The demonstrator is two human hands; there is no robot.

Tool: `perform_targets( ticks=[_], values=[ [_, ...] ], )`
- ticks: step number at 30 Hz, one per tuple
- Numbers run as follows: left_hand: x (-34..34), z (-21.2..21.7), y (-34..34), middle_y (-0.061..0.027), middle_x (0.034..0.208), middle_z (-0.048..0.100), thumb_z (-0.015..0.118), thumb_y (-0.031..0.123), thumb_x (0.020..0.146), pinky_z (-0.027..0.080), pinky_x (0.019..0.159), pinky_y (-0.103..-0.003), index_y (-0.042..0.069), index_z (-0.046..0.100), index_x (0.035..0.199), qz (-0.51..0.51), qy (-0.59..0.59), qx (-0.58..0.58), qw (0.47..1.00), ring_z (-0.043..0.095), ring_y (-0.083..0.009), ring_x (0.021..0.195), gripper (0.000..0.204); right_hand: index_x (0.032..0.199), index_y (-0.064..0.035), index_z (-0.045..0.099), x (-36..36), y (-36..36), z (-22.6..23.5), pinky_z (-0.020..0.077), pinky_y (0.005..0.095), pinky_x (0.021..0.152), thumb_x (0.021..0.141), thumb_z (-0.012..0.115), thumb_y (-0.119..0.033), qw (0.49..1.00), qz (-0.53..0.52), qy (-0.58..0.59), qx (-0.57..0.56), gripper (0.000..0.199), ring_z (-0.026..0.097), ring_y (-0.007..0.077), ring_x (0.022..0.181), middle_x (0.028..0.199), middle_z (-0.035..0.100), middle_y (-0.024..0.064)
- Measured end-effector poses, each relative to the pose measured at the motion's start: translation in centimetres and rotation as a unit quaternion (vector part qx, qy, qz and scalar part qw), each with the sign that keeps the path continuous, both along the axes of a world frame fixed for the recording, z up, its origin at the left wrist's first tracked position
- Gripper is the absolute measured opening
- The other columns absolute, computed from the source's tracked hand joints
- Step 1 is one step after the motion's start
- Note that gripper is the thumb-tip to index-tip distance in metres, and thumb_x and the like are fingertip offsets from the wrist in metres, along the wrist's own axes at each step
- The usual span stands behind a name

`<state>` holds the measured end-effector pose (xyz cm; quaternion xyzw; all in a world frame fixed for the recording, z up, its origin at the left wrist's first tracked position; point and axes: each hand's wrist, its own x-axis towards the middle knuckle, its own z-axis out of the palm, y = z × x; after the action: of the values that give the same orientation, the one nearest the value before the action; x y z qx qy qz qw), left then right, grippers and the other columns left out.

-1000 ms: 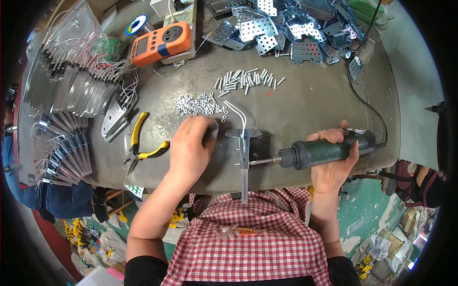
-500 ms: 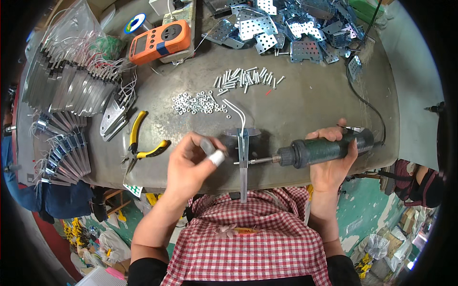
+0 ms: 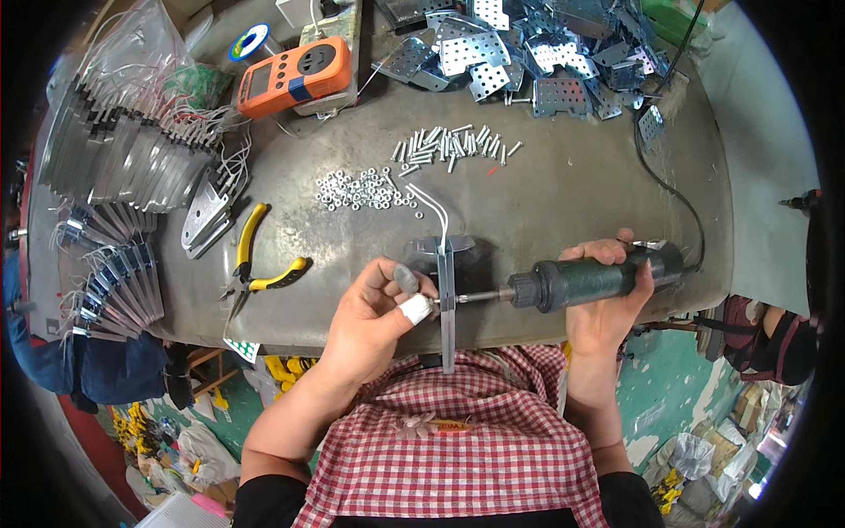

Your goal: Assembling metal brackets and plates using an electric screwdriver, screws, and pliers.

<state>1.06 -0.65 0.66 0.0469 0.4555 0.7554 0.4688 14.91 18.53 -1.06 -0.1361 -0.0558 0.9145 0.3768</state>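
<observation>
A: What do we have in the grips?

B: Our right hand (image 3: 607, 295) is wrapped round the dark green electric driver (image 3: 572, 283), right of centre. Our left hand (image 3: 374, 308) is pinched together, its white-wrapped thumb (image 3: 416, 308) against a finger, at the left face of the upright metal piece (image 3: 449, 339) – whether a nut sits in that pinch, we cannot tell.

A: And the piece itself?

B: It stands in the middle of the frame, white wires (image 3: 437, 209) rising from its top, the driver's bit (image 3: 482, 297) meeting it from the right.

A: Which step are we on, then?

B: Fastening, we judge – the bit on one side, our fingertips on the other. It seems to call for a steady pinch and a bit held square to the piece.

A: How about room?

B: The piece's lower end juts past the front edge of the table (image 3: 510, 330), over our checked apron (image 3: 466, 475). Pliers (image 3: 252, 231) lie apart on the left; loose nuts (image 3: 356, 189) and screws (image 3: 453, 145) sit above our left hand. At the right, the driver's cord (image 3: 678, 191) curves upward, so we mind its slack.
</observation>
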Motion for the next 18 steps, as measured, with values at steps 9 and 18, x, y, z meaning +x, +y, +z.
perform_targets(
  ticks=[9, 18],
  values=[
    [-1.9, 4.1, 1.3, -0.0168, 0.077, 0.051, 0.067, 0.009, 0.068, 0.041, 0.06, -0.045, 0.001, 0.046, 0.086, -0.247, 0.553, -0.238, 0.76, 0.051, -0.0388, 0.072, 0.029, 0.107, -0.0146, 0.048, -0.7, -0.3, 0.1, 0.0334, 0.037, 0.089, 0.077, 0.06, -0.024, 0.999, 0.002, 0.039, -0.018, 0.034, 0.047, 0.0132, 0.08, 0.079, 0.048, -0.002],
    [-3.0, 4.4, 1.9, -0.0187, 0.079, 0.051, 0.064, 0.008, 0.067, 0.042, 0.064, -0.045, 0.0, 0.043, 0.088, -0.326, 0.521, -0.231, 0.754, 0.051, -0.0394, 0.077, 0.031, 0.101, -0.0162, 0.049, -1.8, 0.3, -0.4, 0.0341, 0.0306, 0.082, 0.073, 0.065, -0.021, 0.997, 0.007, 0.07, -0.008, 0.032, 0.046, 0.0089, 0.074, 0.074, 0.046, -0.005]
  ],
)
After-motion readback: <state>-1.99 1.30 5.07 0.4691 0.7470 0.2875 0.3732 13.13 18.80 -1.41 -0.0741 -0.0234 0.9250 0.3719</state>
